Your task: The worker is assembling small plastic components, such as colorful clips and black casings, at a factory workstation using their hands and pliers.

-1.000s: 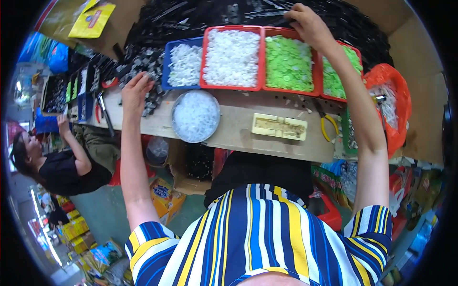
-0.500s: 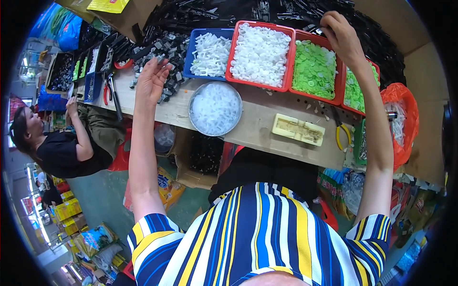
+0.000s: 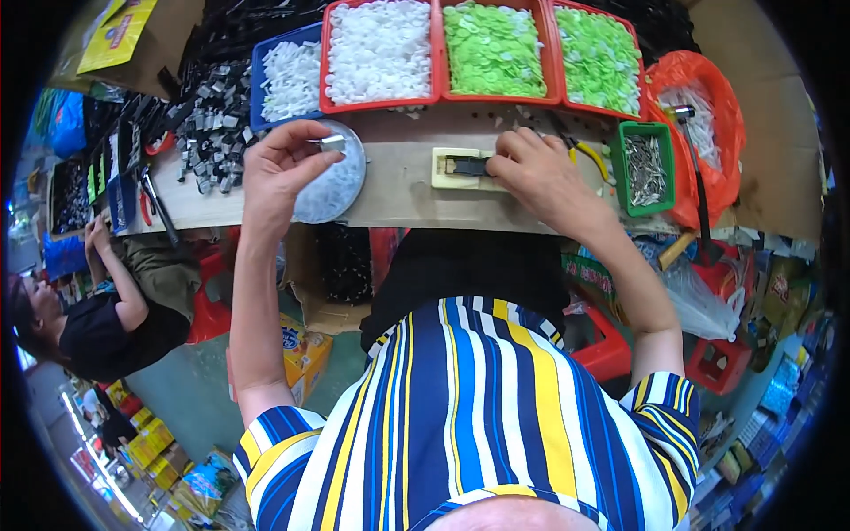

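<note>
In my right hand [image 3: 547,180], the fingers grip a dark black plastic part [image 3: 466,165] that lies in the cream-coloured fixture block [image 3: 440,180] on the bench. My left hand [image 3: 280,168] is raised over the left side of a round dish [image 3: 305,211] of translucent white pieces. Its thumb and fingers pinch a small silver metal piece [image 3: 333,142]. Left of that hand, a heap of small silver-and-black pieces [image 3: 215,124] is spread on the bench. My right fingertips hide the right end of the block.
Behind stand a blue tray [image 3: 257,88] of white pieces and red trays [image 3: 439,53] of white and green discs. At right are yellow-handled pliers [image 3: 591,157], a green box [image 3: 670,168] of metal bits, a hammer [image 3: 699,186] and an orange-red bag [image 3: 730,115]. A seated co-worker [image 3: 97,305] is at left.
My right hand has come down from the black parts at the far right to the fixture block, which now holds a black part. My left hand has moved from the heap toward the dish. The view has shifted.
</note>
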`<act>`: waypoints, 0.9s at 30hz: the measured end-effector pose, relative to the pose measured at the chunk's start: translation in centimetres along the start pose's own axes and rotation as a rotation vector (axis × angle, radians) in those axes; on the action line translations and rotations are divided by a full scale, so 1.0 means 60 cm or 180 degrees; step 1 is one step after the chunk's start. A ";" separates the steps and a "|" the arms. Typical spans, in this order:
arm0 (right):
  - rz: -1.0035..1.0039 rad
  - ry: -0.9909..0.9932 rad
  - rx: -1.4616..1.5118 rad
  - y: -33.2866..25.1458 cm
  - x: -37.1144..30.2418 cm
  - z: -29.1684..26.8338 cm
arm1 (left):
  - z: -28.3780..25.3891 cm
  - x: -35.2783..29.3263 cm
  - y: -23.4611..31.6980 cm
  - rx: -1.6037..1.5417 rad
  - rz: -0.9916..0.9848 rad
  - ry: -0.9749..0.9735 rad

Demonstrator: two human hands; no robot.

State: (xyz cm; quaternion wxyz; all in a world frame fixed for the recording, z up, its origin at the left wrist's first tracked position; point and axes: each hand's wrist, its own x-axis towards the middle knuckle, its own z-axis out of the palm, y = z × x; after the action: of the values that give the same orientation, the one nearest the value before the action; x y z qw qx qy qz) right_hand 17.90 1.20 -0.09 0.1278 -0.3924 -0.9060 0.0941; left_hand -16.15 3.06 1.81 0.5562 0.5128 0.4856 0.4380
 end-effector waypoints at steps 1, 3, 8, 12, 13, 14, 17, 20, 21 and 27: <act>-0.0033 -0.0017 -0.0059 -0.002 -0.001 0.001 | 0.019 -0.002 0.000 -0.0066 -0.0048 -0.0064; 0.0023 -0.0117 -0.0017 -0.011 0.003 -0.005 | 0.045 -0.005 -0.006 0.0054 -0.0025 -0.0174; 0.0066 -0.0252 -0.0035 -0.021 0.009 -0.004 | 0.094 -0.012 -0.019 0.0579 0.0388 -0.0240; 0.0117 -0.0053 0.0117 -0.013 0.002 0.009 | 0.128 -0.014 -0.033 0.1363 0.0854 -0.0208; 0.0121 -0.0009 0.0233 -0.010 0.002 0.013 | 0.142 -0.015 -0.031 0.1247 0.0883 -0.0208; 0.0113 0.0033 0.0351 -0.008 0.003 0.015 | 0.151 -0.011 -0.039 0.1306 0.1150 -0.0214; 0.0136 0.0035 0.0571 -0.005 0.007 0.014 | 0.174 -0.003 -0.067 0.1329 0.1407 -0.0237; 0.0173 0.0020 0.0704 -0.005 0.010 0.008 | 0.188 0.005 -0.096 0.1395 0.1683 -0.0041; 0.0180 0.0014 0.0704 -0.004 0.011 0.008 | 0.187 0.005 -0.100 0.1389 0.1678 -0.0045; 0.0197 -0.0086 0.0781 0.001 0.011 0.005 | 0.174 0.002 -0.103 0.2194 0.1865 -0.0007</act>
State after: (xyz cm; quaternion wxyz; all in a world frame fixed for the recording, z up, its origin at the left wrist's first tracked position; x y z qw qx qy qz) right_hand 17.42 1.68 -0.26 0.1597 -0.4003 -0.8767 0.2134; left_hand -5.87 1.11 -4.32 0.2060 0.7844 0.4369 0.3892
